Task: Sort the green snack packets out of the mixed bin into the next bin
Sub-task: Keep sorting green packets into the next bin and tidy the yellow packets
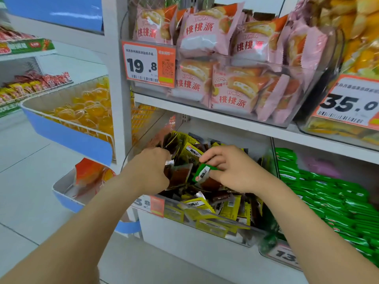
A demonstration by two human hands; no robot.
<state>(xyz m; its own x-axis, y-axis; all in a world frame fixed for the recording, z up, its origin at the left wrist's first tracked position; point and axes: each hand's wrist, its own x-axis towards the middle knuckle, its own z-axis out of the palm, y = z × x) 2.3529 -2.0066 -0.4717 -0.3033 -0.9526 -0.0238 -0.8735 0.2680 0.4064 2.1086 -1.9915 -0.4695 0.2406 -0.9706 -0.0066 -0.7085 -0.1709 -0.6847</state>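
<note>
**2 hands in the mixed bin, 1 green packet lifted**

At the far left, 2 wire baskets with blue fronts hang on the rack. The upper basket (67,130) holds orange jelly cups (88,111) and the lower basket (65,199) holds orange packets.

The left hand (151,169) is sunk in the mixed bin (205,224). Its fingers are curled down among brown and yellow packets with a silvery packet edge at the thumb, but I cannot tell whether they clamp anything.

Just right of it, 1 green snack packet (202,173) is raised above the pile in that same bin. The fingers of the right hand (231,171) are clamped on its upper end.

The next bin (266,245) touches the mixed bin on the right. It is stacked with green packets (332,203), too many to count.

These 2 clear bins sit under a white shelf (246,128). That shelf carries 2 more clear bins, 1 full of pink cake packets (205,33) and 1 of yellow goods at the right edge.

4 orange price tags show. 1 reads 19.8 (149,64) and 1 reads 35.0 (348,101), while the 2 on the lower bins are partly hidden.

The place is a shop aisle with a pale tiled floor (30,181).
</note>
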